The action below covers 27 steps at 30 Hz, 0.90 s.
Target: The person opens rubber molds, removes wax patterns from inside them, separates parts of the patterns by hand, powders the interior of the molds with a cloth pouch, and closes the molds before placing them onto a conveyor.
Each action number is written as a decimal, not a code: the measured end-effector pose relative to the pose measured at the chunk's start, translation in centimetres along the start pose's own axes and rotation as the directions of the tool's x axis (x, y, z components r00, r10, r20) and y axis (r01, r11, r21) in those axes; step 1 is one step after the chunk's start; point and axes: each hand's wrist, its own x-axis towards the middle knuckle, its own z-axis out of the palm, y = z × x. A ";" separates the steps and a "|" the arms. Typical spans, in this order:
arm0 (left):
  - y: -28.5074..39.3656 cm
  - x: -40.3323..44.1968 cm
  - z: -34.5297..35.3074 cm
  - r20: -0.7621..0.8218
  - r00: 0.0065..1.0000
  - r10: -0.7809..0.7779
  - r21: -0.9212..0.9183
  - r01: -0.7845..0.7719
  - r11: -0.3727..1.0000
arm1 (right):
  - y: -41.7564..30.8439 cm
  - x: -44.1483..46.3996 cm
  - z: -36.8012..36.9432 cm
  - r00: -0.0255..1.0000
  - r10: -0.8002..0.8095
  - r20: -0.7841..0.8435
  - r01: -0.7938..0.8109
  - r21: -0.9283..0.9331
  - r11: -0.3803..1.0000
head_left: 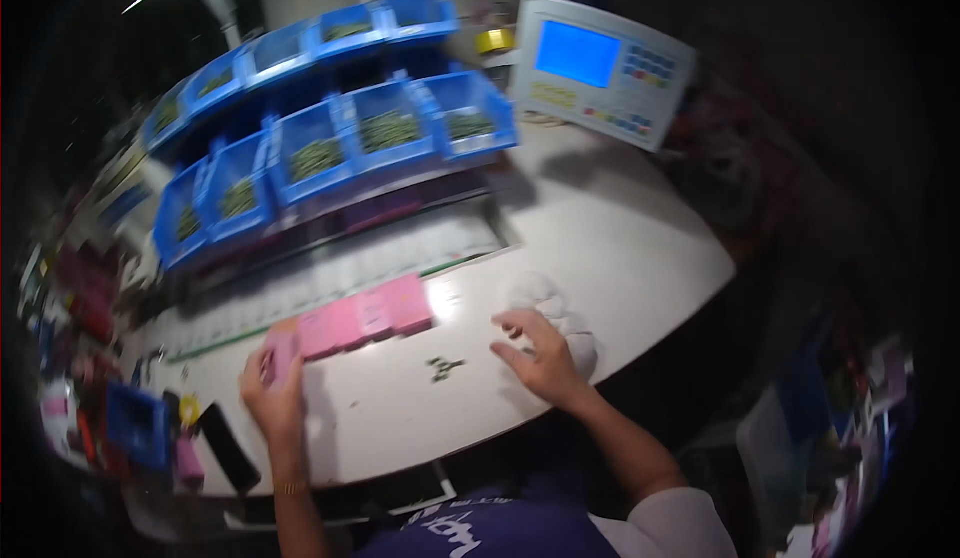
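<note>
A row of pink blocks [345, 324], perhaps small boxes or packets, lies on the white table. At its left end my left hand [268, 390] is closed round the sides of a pink block [284, 350]. To the right, my right hand [541, 360] hovers over the table with thumb and fingers apart, and nothing shows between them. Just beyond and beside it lie rounded white bundles [538, 290], partly covered by the hand; I cannot make out their kind. A small cluster of dark green pieces [443, 368] lies between my two hands.
Two tiers of blue bins [318, 163], several with small greenish pieces inside, stand at the back. A panel with a blue screen [578, 54] and keys is at the back right. A black phone-like slab [228, 446] and a blue tray [138, 426] are at the left.
</note>
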 end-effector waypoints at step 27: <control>-1.1 -7.5 -3.5 0.104 0.994 0.024 0.239 -0.049 0.970 | 5.8 15.9 -10.6 0.704 -0.399 -0.587 0.039 -0.529 0.848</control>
